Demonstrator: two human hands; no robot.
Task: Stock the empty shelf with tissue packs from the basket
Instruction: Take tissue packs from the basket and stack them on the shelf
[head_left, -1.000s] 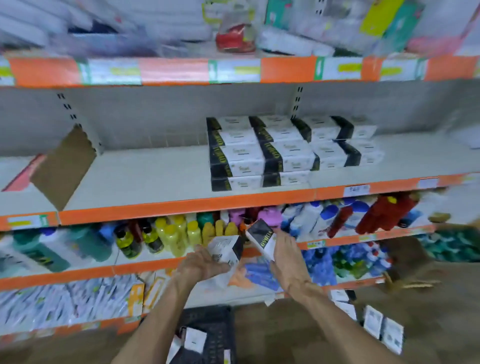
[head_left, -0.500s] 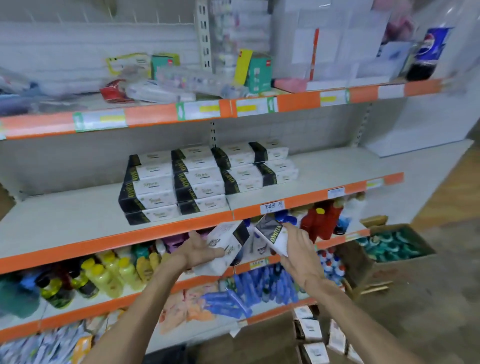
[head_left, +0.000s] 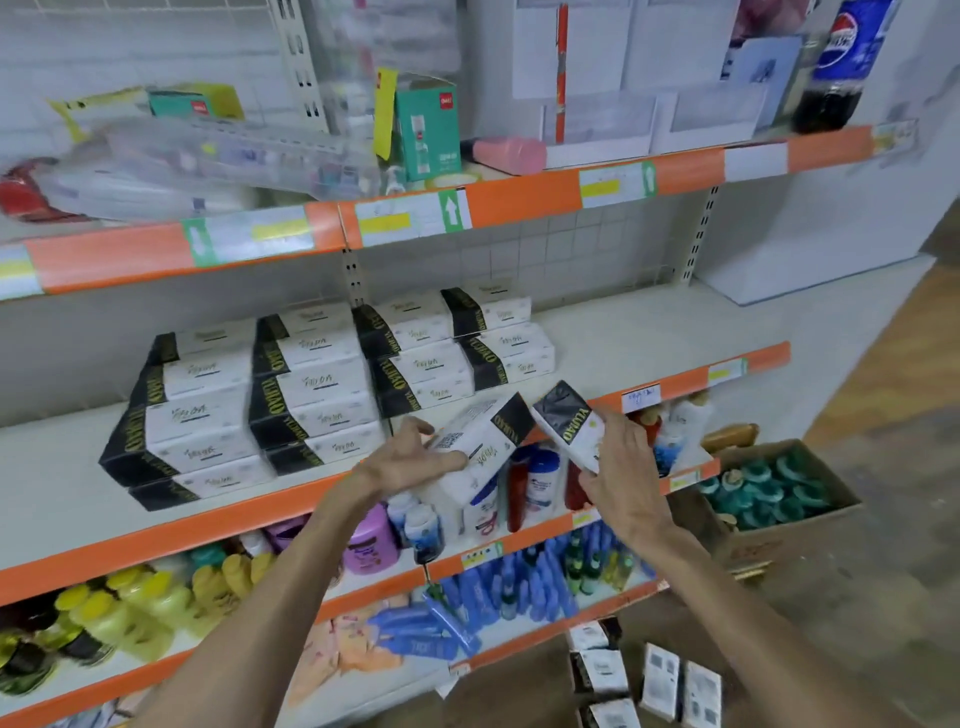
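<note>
White-and-black pack, left side: a rectangular tissue pack (head_left: 483, 441) in white plastic wrap, with a black end band and yellow lettering, is gripped by the left hand (head_left: 410, 462). The fingers and thumb are closed around its lower end. The pack is tilted, with the black end raised toward the right.
Second pack, right side: a matching tissue pack (head_left: 569, 423), white with a black end, is held by the right hand (head_left: 621, 467). The fingers are curled round its lower half, and the black end is pointed up and to the left.
Relation of the two: the black ends are held just beside each other; whether they touch cannot be told.
Position: both packs are held in the air in front of the orange front strip of the pale grey middle shelf (head_left: 623, 338), just right of the goods already on it.
Shelf stock: white-and-black stacked tissue packs (head_left: 291, 395) are set in columns on the left and middle of that shelf, and the columns are taller toward the left.
Shelf below: yellow plastic bottles (head_left: 156, 603), a purple jar (head_left: 371, 540) and white and red bottles (head_left: 530, 483) are lined up.
Lowest shelf: blue packets (head_left: 519, 582) are laid in a row.
Upper shelf: a green carton (head_left: 426, 130) is stood near the middle, and a dark cola bottle (head_left: 836, 62) with a blue label is at the right end.
Floor: small white packs (head_left: 660, 680) are lying on the brown floor below the right forearm. A brown cardboard box (head_left: 769, 545) filled with teal items is stood at the right of the shelving.
</note>
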